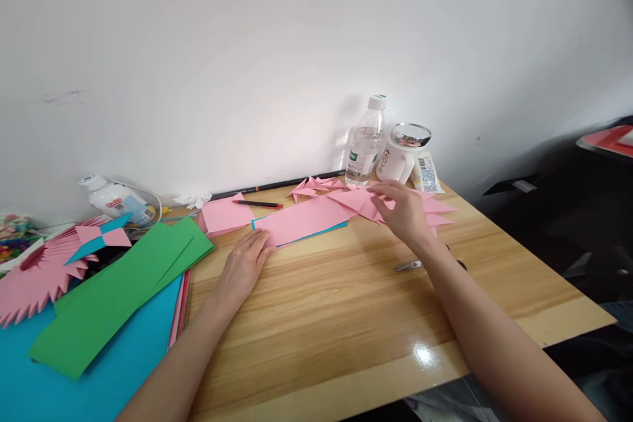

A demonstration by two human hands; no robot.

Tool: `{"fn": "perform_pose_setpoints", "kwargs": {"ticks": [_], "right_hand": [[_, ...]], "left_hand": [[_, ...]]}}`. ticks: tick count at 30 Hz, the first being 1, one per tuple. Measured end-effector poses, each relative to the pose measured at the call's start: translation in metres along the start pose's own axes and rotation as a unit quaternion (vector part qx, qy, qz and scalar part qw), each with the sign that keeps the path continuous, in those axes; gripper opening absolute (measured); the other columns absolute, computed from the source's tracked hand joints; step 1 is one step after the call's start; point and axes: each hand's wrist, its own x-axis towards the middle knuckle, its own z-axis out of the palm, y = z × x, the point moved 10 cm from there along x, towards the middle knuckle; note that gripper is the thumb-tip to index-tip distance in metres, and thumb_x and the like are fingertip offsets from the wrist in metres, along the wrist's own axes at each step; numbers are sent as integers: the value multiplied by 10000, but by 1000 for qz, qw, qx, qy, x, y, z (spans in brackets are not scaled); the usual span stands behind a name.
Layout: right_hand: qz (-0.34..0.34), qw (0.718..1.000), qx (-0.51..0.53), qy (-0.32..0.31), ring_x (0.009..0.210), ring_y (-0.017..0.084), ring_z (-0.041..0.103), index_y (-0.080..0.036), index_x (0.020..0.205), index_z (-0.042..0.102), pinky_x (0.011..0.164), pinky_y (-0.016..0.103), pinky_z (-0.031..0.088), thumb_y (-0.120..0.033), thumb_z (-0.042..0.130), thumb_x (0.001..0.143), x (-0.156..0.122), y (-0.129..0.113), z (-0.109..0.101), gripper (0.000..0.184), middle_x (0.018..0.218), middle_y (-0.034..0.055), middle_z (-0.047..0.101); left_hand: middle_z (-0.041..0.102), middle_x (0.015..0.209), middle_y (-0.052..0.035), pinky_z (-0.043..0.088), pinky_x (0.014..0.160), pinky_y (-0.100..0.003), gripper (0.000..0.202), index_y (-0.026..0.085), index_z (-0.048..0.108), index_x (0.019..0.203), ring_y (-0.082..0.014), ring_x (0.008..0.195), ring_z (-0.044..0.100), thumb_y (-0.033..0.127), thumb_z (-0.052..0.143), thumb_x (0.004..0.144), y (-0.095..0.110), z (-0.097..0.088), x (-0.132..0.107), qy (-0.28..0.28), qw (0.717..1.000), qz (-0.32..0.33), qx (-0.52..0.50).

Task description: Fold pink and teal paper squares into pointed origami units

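My left hand point(244, 265) lies flat on the wooden table point(346, 316), its fingertips touching the near left corner of a long pink paper strip point(306, 219) that lies on a blue sheet. My right hand point(403, 208) reaches over a pile of folded pink paper triangles point(435, 208) at the strip's right end, fingers spread and curved down onto them. Whether it grips one is unclear. Scissors point(413, 266) lie partly hidden under my right forearm.
Green paper strips point(123, 290) and a large blue sheet point(99, 376) lie at the left, with a pink spiky paper shape point(34, 277). A pencil point(257, 204), a water bottle point(364, 142), a white mug point(403, 155) and a glue bottle point(116, 199) stand along the wall.
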Motion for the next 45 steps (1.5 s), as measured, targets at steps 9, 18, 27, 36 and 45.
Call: {"fn": "perform_pose_setpoints", "kwargs": {"ticks": [9,18,27,36,45], "right_hand": [[0,977,108,-183,712,163,659,-173,995,662,641,302,557,-211,566,775,-19,-22,55,243,1000,91,655],[-13,971,176,-160,732,157,659,-170,965,676,726,331,579,-206,538,768,-19,-26,54,243,1015,98,639],[-43,988,101,-113,852,222,656,-181,862,688,748,373,540,-132,458,793,-15,-29,45,245,930,91,699],[-103,967,171,-161,809,177,625,-208,946,659,643,285,501,-197,474,883,-22,-80,33,195,937,70,671],[-217,851,132,-460,658,134,522,-133,893,610,564,231,386,-413,713,768,-103,-171,85,323,838,52,626]], "left_hand": [[699,900,-90,564,770,-388,226,167,627,929,-223,872,659,204,404,946,7,-19,3,59,998,19,-10],[673,936,-79,543,806,-366,199,180,587,986,-204,897,644,161,393,946,14,-32,2,76,997,18,0],[680,860,-57,533,735,-326,164,173,605,918,-182,820,640,145,444,926,19,-34,4,61,997,31,-45],[665,855,-35,488,682,-260,200,180,615,823,-153,787,615,170,444,926,50,-21,-7,-199,968,51,-147],[638,789,-8,458,628,-228,205,176,602,874,-122,710,588,178,414,955,74,-29,-34,-187,965,52,-174]]}}
